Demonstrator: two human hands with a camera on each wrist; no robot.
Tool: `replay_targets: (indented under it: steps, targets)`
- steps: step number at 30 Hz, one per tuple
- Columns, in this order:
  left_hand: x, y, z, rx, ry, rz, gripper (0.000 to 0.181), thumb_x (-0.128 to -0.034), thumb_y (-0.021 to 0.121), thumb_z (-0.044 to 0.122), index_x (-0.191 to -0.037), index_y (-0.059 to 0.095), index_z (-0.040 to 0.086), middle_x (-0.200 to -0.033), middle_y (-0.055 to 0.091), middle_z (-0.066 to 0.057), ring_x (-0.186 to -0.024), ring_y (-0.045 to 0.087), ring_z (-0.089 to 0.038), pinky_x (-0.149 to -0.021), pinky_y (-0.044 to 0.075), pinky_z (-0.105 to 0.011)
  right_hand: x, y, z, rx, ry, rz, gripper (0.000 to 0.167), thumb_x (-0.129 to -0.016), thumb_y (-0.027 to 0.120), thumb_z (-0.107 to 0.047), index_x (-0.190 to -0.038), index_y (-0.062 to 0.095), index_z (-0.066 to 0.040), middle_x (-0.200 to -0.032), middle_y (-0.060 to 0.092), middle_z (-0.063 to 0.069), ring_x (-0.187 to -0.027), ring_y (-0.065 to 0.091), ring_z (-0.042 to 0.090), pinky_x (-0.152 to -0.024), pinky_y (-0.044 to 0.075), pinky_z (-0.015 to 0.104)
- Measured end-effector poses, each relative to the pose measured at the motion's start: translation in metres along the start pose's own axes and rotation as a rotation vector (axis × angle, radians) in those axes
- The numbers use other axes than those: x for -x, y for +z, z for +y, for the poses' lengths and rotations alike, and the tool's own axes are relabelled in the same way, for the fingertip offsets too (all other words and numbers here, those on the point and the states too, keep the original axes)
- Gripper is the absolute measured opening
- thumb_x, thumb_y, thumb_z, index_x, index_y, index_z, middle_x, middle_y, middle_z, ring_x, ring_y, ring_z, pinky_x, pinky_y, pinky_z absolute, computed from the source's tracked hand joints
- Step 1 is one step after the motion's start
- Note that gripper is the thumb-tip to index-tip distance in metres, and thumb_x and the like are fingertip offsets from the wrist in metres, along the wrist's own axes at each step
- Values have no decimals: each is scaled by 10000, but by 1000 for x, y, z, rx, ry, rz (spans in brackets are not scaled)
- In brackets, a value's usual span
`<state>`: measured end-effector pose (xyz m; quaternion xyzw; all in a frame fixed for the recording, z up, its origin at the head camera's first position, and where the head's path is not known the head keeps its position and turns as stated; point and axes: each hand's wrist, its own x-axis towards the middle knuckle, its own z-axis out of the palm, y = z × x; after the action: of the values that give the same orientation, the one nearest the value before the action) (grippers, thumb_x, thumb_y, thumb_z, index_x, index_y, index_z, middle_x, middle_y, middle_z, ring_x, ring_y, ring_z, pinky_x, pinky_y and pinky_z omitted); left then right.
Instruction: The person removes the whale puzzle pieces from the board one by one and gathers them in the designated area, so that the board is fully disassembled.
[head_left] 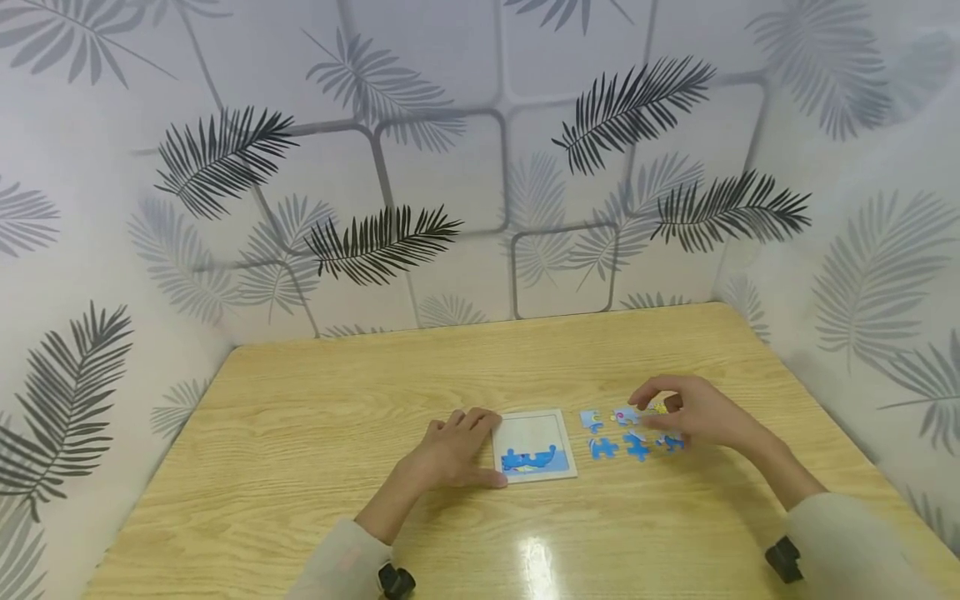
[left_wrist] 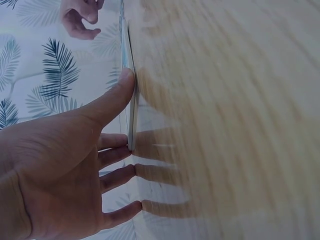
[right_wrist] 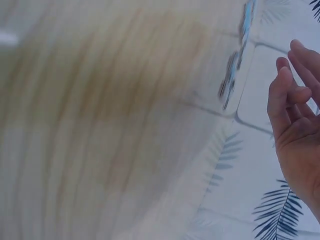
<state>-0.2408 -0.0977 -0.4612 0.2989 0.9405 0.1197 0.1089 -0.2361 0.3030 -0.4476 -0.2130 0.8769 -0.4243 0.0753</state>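
A square puzzle board (head_left: 527, 432) with a pale rim lies on the table. Blue puzzle pieces (head_left: 529, 459) fill part of its lower half. My left hand (head_left: 455, 452) rests along its left side, thumb at the near corner, fingertips by the far one. In the left wrist view, the thumb touches the thin board (left_wrist: 132, 112), seen edge-on, and the spread fingers reach the tabletop. Over several loose puzzle pieces (head_left: 637, 447) to the board's right hovers my right hand (head_left: 705, 412), partly covering them. No piece shows between its fingers in the right wrist view.
The loose pieces lie in two rough rows, with a pale blue piece (head_left: 590, 419) nearest the board. A wooden table (head_left: 315, 417) extends around everything. Leaf-patterned walls (head_left: 465, 183) stand behind it and on both sides.
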Motion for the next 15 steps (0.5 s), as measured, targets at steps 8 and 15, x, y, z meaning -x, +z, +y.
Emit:
replay_targets:
  steps: [8,15]
  targets:
    - [-7,9,-7,-28,14,19,919,-867,785,567,-1580,367,166,-1604,383,-72,-1441,386,-352,-1097,345,-634,-24,25,-13,-86,-41,-77,394,-964,751,-118,-1330,643,-23,-1190,639,209,-491,507,202,-419,499,369]
    - [-9,13,-12,-1,26,39,949,-828,815,584,-1573,387,180,-1599,397,-62,-1467,372,-383,-1100,337,-661,-41,45,-26,-125,-85,-104,404,-974,736,-129,-1347,631,-13,-1192,635,197,-516,495,154,-431,497,332]
